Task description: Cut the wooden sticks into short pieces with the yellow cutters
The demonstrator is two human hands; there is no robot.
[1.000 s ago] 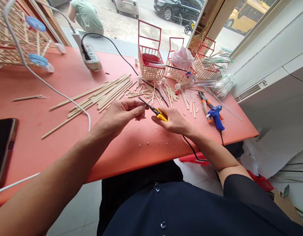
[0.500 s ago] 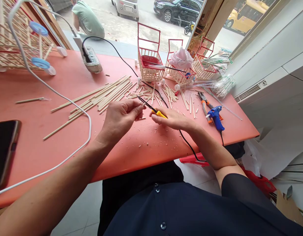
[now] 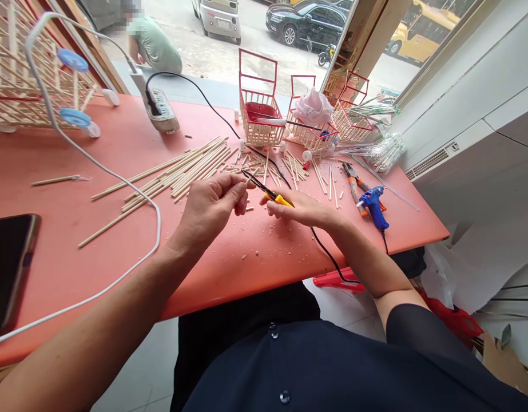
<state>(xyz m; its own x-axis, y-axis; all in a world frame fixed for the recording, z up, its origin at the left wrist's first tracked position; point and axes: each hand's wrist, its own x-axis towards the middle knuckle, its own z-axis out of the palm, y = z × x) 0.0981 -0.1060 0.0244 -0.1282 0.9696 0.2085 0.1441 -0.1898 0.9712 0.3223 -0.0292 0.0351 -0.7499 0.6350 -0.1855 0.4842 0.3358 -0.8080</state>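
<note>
My left hand [image 3: 212,207] is closed in a pinch over the table, with the tip of a short wooden stick [image 3: 248,181] showing at its fingertips. My right hand [image 3: 300,208] is wrapped around yellow-handled pliers [image 3: 279,199]. Their slim black jaws point up and left, right beside the stick end. Whether the jaws touch the stick I cannot tell. Behind both hands lie a bundle of long wooden sticks [image 3: 203,166] and short cut sticks [image 3: 296,167]. Small wood crumbs are scattered below the hands.
Small stick-built carts [image 3: 260,123] line the pink table's [image 3: 229,263] back edge. Orange-handled pliers [image 3: 353,186] and a blue glue gun [image 3: 375,209] lie right. A white cable [image 3: 155,220], power strip [image 3: 163,114] and phone [image 3: 10,269] are left. Outside, a person [image 3: 156,48] crouches.
The pliers' handles look slightly farther apart. Both hands stay almost in place, while the whole view has shifted a little.
</note>
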